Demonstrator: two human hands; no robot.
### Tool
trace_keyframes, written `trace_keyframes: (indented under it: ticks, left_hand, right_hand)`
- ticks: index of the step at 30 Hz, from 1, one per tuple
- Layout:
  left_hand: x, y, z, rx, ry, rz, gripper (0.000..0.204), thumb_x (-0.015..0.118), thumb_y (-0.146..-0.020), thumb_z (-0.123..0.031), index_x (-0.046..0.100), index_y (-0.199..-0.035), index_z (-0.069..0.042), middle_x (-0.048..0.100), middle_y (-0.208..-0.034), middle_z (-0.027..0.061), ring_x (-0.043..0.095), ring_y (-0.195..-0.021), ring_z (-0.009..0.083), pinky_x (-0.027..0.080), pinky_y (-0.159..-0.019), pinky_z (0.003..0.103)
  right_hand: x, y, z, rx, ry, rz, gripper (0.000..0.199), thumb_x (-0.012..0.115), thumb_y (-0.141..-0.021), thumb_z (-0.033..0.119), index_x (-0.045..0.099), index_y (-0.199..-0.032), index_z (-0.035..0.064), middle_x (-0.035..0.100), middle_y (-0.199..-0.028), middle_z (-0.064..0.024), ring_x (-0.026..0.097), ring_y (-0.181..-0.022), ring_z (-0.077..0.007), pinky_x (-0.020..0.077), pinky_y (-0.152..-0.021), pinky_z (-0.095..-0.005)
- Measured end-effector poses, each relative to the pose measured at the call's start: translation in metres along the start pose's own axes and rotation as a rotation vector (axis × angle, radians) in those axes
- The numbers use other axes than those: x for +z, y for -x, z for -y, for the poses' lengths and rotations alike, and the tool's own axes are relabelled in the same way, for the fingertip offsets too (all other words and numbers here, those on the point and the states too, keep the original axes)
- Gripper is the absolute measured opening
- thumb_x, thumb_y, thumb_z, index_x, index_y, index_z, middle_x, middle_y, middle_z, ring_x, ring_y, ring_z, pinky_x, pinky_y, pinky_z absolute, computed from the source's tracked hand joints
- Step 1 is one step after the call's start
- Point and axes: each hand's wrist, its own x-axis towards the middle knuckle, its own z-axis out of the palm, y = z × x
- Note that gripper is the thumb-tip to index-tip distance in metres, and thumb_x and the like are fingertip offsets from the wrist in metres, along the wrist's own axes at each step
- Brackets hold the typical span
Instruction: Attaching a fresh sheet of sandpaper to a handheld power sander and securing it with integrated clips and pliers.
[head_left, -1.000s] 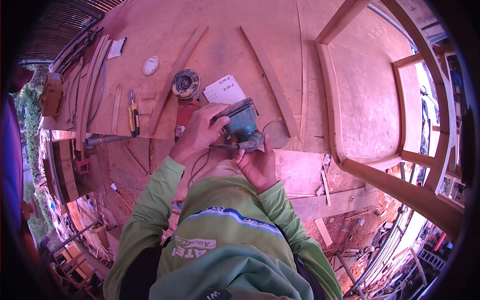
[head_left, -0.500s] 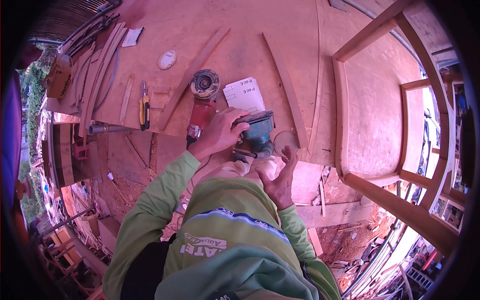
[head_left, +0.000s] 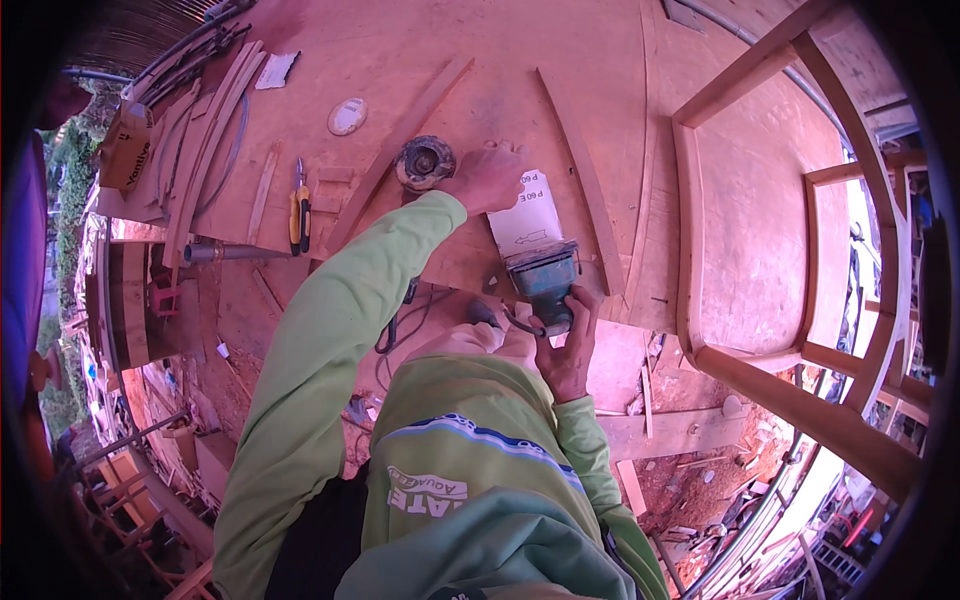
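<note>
The bench (head_left: 470,60) fills the upper view, and everything below is placed from the sander (head_left: 545,280), the teal tool at the bench's near edge. To the sander's right stands a wooden chair frame (head_left: 760,200). Two curved slats lie on the bench: one (head_left: 585,180) just right of the sander, one (head_left: 395,140) up and to its left. The sheet of sandpaper (head_left: 527,210) runs lengthwise away from the person, near end touching the sander's front, far end under the left hand (head_left: 490,178), whose fingers lie nearly flat, pressing the sheet's far corner. Just left of that hand sits a round disc-shaped tool head (head_left: 424,162). The right hand (head_left: 568,345) is at the sander's near side, fingers wrapped closed around its body. Farther left lie yellow-handled pliers (head_left: 298,205).
</note>
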Motion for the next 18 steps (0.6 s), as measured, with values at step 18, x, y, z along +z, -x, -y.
trace_keyframes:
  ticks: [18]
  left_hand:
    - [-0.059, 0.034, -0.056, -0.098, 1.043, 0.68, 0.027, 0.07, -0.105, -0.024, 0.065, -0.123, -0.005, 0.065, -0.122, -0.0017, 0.06, -0.118, 0.0121, 0.048, -0.102, 0.03]
  right_hand:
    - [-0.012, -0.016, -0.003, 0.099, -0.087, 0.063, 0.09, 0.079, -0.076, 0.0, 0.043, -0.158, 0.0116, 0.037, -0.16, -0.0248, 0.057, -0.132, -0.0485, 0.0558, -0.102, -0.0486]
